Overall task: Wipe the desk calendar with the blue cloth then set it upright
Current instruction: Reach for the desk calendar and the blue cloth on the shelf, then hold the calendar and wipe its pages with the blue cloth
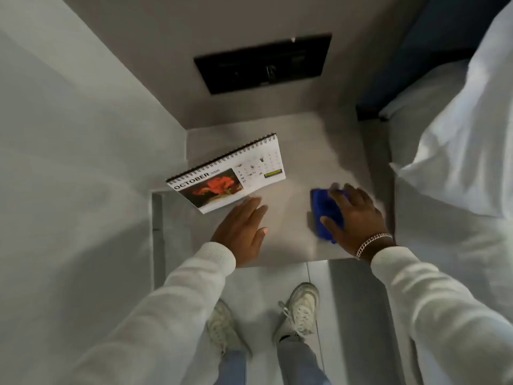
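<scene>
The desk calendar (226, 175) is white, spiral-bound, and shows OCTOBER with a red flower picture. It lies at the left of the small grey bedside table (288, 240), its left corner sticking out past the table's edge. My left hand (243, 232) hovers just in front of the calendar's near edge, fingers extended and apart, holding nothing. The blue cloth (323, 209) lies on the right part of the table. My right hand (355, 215) rests on top of the cloth, with fingers curled over it and the thumb on its near side.
A black switch panel (263, 63) is set in the wall behind the table. A bed with white bedding (458, 134) stands close on the right. A grey wall (69, 162) closes in the left. My shoes (299, 309) stand on the tiled floor below.
</scene>
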{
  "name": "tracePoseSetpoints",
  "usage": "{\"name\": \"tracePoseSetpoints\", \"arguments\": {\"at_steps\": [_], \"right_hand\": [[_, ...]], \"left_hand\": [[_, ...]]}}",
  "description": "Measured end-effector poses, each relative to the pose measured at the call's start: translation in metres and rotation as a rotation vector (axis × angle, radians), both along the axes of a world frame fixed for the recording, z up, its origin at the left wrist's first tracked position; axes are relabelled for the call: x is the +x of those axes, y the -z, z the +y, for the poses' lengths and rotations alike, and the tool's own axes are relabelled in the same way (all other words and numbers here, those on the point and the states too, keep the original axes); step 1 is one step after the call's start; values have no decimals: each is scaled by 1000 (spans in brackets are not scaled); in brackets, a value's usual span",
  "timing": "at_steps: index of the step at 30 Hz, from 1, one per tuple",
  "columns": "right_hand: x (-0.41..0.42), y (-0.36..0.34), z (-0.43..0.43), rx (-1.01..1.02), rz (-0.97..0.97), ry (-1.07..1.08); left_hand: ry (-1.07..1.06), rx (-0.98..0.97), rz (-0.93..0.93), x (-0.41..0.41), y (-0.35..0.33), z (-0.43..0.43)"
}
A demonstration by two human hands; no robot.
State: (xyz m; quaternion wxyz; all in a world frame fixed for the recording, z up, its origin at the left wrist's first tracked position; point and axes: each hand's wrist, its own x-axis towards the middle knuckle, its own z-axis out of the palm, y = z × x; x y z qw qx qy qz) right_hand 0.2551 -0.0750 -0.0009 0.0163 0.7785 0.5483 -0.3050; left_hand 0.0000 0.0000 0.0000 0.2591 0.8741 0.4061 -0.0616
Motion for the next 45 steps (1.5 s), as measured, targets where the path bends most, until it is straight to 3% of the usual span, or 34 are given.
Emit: {"name": "tracePoseSetpoints", "arguments": {"at_steps": [5,11,18,26,32,35,38,45], "right_hand": [[-20,50,-14,124,-73,125],[-38,76,-17,220,-141,234],[-43,71,-2,305,-217,305],[-79,50,-1,225,-245,421],[-110,31,-11,166,-108,511],[-126,25,-12,186,27,571],[-135,24,-12,271,150,698],[-163,38,29,596,483,934]], "left_hand": [[88,53,112,-5,68,-11],[169,201,227,-11,103,-21],[254,160,202,-15,103,-11],[345,79,141,-22,75,2],[580,113,143,-68,13,31],[604,143,8,-79,-14,56],[583,260,-103,-69,-36,93],[577,351,-91,-22,-47,177]]}}
